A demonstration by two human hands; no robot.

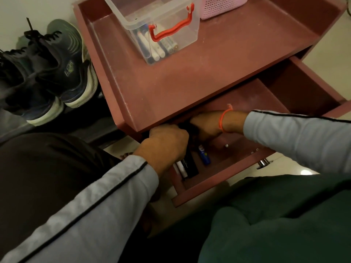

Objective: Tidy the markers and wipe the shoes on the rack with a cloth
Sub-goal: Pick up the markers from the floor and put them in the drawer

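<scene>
A clear plastic box (182, 21) with a red handle stands on the red cabinet top (218, 69) and holds several markers (157, 48). Below it the drawer (218, 179) is pulled out. My left hand (167, 143) and my right hand (207, 124) reach into the drawer's back left corner, fingers curled around something dark that the cabinet top hides. Loose markers (182, 168) and a blue marker (204, 157) lie in the drawer just below my left hand. Dark sneakers (53, 69) with white soles sit on the rack at the left.
A pink perforated basket (222, 6) stands at the back of the cabinet top. The drawer's metal knob (263, 162) sticks out toward me. A small white bead (226, 145) lies in the drawer. My knees fill the foreground, and pale floor shows at the right.
</scene>
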